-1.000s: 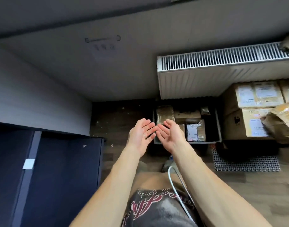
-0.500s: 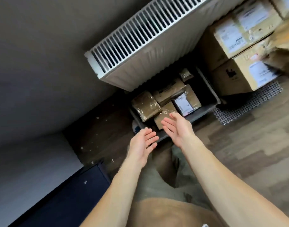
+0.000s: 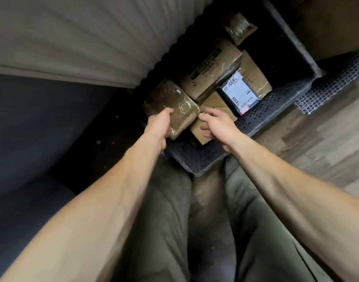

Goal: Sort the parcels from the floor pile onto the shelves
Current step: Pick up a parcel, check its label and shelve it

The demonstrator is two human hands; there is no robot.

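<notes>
**Pickup from the floor crate: wrapped parcel, two hands**

Obs.: The person bends over a dark crate [image 3: 276,102] that sits on the floor under a white ribbed radiator [image 3: 93,37]. The left hand [image 3: 160,123] grips the near-left edge of the wrapped parcel [image 3: 174,98], thumb on top. The parcel lies at the crate's left end and overhangs its rim. The right hand [image 3: 217,123] is at the parcel's right corner with its fingers curled. I cannot tell whether it pinches that corner or only rests on the flat cardboard parcel [image 3: 213,102] beneath.

Method, my judgement: get the right hand's fingers under the far corner before lifting. Raise the parcel level, clear of the long box [image 3: 213,68] touching its back edge.

Materials:
- The wrapped parcel is a brown slab with rounded corners under glossy, wrinkled film, and it probably slips in the hand.
- The long box is taped cardboard with sharp edges.
- The labelled parcel [image 3: 237,90] has a white printed sticker.
- The crate is perforated hard plastic.
- The floor [image 3: 327,139] is wood-grain plank.
</notes>
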